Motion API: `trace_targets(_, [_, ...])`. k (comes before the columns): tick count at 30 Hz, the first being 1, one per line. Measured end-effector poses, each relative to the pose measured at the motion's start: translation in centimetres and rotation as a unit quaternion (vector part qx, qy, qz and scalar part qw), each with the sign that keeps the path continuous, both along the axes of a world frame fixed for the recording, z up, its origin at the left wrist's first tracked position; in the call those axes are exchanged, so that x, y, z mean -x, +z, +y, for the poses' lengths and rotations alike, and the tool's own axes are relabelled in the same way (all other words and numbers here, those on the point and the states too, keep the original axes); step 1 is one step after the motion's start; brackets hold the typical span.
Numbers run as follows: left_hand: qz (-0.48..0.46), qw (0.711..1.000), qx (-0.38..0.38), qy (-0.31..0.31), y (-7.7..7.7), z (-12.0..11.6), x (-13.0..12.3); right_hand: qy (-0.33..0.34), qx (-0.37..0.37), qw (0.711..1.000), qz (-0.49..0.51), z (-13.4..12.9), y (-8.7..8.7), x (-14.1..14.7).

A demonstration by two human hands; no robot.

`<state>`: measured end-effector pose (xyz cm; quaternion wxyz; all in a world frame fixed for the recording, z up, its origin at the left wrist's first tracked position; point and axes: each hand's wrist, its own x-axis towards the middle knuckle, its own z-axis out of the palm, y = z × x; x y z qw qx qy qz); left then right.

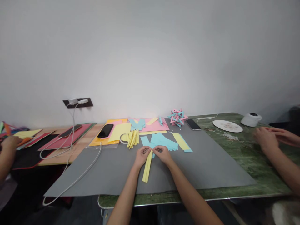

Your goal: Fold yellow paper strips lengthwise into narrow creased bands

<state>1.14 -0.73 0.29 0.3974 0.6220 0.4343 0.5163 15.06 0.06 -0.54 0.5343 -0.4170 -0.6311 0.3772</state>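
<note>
My left hand [142,155] and my right hand [162,153] pinch the far end of a creased yellow paper strip [147,170] from both sides. The strip's near end points toward me over the grey sheet [199,175]. Just beyond my hands lies a fan of blue paper strips [164,141]. A bunch of folded yellow paper pieces [133,139] sits to the left, and yellow and blue strips [182,142] lie to the right. Behind them stands a pink and blue folded-paper star ball [178,117].
Phones [105,131] [193,124] lie at left and right. A white cable [87,170] crosses the sheet's left side. To the right are a white plate [227,126], a white container [250,119] and another person's hands [267,137]. A person's hand [10,143] shows far left.
</note>
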Motion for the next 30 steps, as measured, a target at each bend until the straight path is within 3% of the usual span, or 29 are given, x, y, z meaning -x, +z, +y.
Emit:
trace_targets(14, [0.000,1.000,0.025,0.008,0.4,-0.2,0.0,0.004,-0.005,1.000,0.000,-0.3,0.4,0.2])
trace_targets(23, [-0.019,0.997,0.061,-0.031,1.2,-0.6,0.0,0.016,0.028,0.999,-0.006,-0.4,0.7,0.2])
trace_targets(26, [-0.031,0.996,0.081,-0.025,0.9,-0.5,-0.1,-0.034,0.017,0.999,0.017,0.1,0.1,0.1])
trace_targets(30, [-0.015,0.996,0.090,-0.018,0.5,-0.3,-0.3,-0.156,0.022,0.984,0.088,1.1,-0.9,-0.1])
